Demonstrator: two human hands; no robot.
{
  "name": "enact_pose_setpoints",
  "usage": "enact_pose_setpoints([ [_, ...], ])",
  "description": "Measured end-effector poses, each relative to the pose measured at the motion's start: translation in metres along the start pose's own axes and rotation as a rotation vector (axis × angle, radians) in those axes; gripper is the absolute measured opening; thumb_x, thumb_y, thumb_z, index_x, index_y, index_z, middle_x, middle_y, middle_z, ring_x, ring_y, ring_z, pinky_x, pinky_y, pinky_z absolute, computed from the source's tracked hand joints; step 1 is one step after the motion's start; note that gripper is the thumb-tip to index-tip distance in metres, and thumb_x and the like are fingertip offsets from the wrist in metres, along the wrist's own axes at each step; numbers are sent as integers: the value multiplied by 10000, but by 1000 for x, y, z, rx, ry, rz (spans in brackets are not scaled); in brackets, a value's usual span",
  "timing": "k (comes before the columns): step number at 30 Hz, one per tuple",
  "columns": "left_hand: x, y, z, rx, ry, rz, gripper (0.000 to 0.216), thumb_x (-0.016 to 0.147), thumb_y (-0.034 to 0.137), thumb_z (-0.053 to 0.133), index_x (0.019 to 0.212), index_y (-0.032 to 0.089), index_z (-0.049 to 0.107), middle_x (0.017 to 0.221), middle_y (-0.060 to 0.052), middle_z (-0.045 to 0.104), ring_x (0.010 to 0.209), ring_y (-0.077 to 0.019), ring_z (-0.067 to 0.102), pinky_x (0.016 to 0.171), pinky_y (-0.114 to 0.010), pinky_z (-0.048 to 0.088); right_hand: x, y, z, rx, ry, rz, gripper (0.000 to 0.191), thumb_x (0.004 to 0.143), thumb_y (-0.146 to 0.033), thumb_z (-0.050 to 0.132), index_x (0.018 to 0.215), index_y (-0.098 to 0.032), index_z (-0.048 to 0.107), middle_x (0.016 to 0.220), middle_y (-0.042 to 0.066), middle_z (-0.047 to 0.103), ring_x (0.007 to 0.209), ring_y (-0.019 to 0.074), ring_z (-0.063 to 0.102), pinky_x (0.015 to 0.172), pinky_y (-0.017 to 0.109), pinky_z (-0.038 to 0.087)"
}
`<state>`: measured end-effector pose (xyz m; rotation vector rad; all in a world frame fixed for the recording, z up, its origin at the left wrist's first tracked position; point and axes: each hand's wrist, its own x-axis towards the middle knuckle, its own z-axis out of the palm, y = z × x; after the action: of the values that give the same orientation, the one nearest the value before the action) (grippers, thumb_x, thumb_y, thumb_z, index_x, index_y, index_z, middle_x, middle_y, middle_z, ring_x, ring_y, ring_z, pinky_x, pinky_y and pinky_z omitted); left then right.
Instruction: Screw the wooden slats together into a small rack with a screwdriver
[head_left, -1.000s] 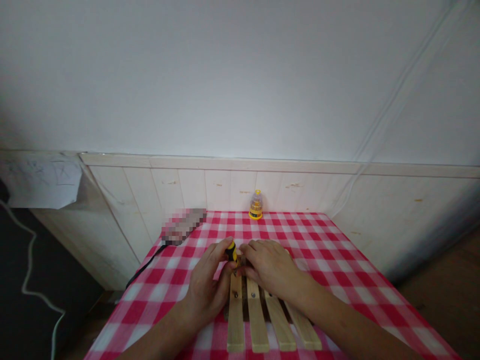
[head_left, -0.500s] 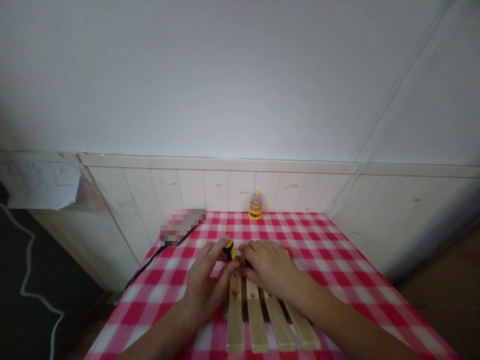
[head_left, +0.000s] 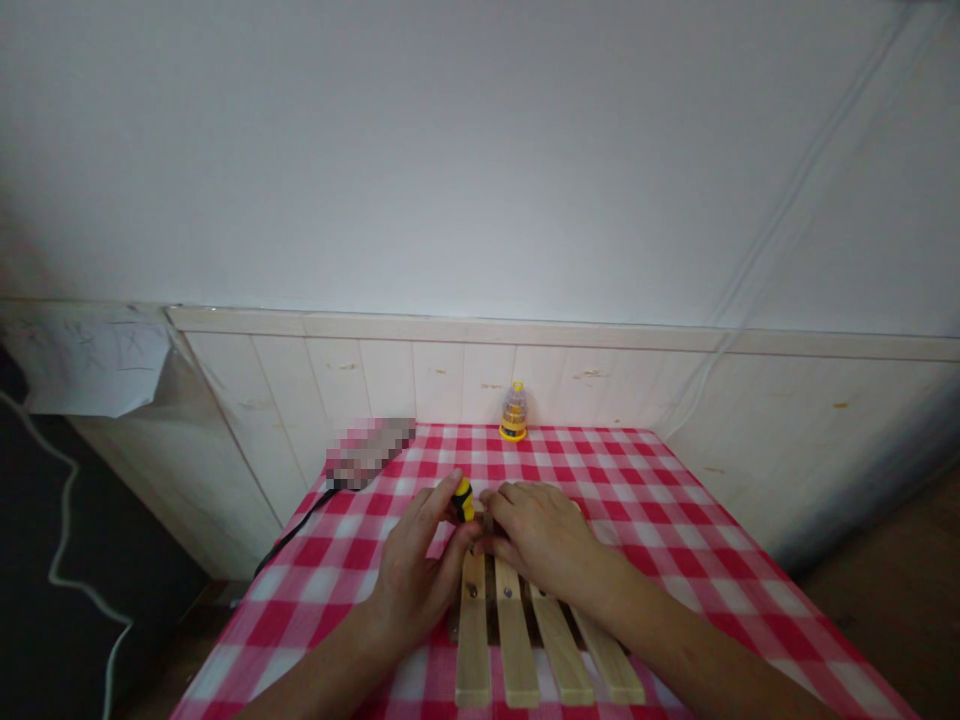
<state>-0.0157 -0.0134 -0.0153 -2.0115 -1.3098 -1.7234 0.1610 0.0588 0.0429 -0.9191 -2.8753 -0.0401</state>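
My left hand (head_left: 411, 562) is closed round a black-and-yellow screwdriver handle (head_left: 464, 500), which stands nearly upright over the far end of the leftmost wooden slat. Its tip is hidden by my fingers. My right hand (head_left: 541, 525) lies over the far ends of several pale wooden slats (head_left: 521, 665), its fingertips bent down close to the screwdriver; whatever they grip is hidden. The slats fan out toward me over darker crosspieces, and screw heads (head_left: 508, 593) show in them.
A red-and-white checked cloth (head_left: 637, 490) covers the table. Against the panelled wall stands a clear, yellow-based screwdriver-bit case (head_left: 514, 412). A blurred-out object with a black cord (head_left: 296, 530) lies at the table's left edge. Paper (head_left: 90, 365) hangs at far left.
The screwdriver handle has turned and tilts slightly differently in my left hand. My right hand keeps its place on the slats. The whole view has shifted very slightly.
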Motion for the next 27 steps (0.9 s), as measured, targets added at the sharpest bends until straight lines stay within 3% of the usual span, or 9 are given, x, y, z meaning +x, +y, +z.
enact_pose_setpoints([
  [8,-2,-2,-2,-44,-41,-6,560,967,145,608,1496,260,463,1123,-80,729,940,-172,724,807,-287,638,0,0,0,13,3,-6,247,986,-323,640,1170,-159,663,1091,122,751,999,305,722,832,401,535],
  [16,-6,-6,-2,-13,-45,-22,585,996,174,556,1550,261,389,1202,-116,723,972,-204,757,822,-324,657,0,1,2,-6,23,-7,268,981,-366,661,1159,-165,666,1074,111,756,992,305,725,826,392,539],
  [27,-8,-2,0,38,15,76,629,988,124,547,1579,240,363,1261,-130,691,1052,-201,733,891,-324,651,-1,0,3,10,21,-10,284,974,-337,672,1188,-152,648,1116,126,742,1037,318,715,880,423,542],
])
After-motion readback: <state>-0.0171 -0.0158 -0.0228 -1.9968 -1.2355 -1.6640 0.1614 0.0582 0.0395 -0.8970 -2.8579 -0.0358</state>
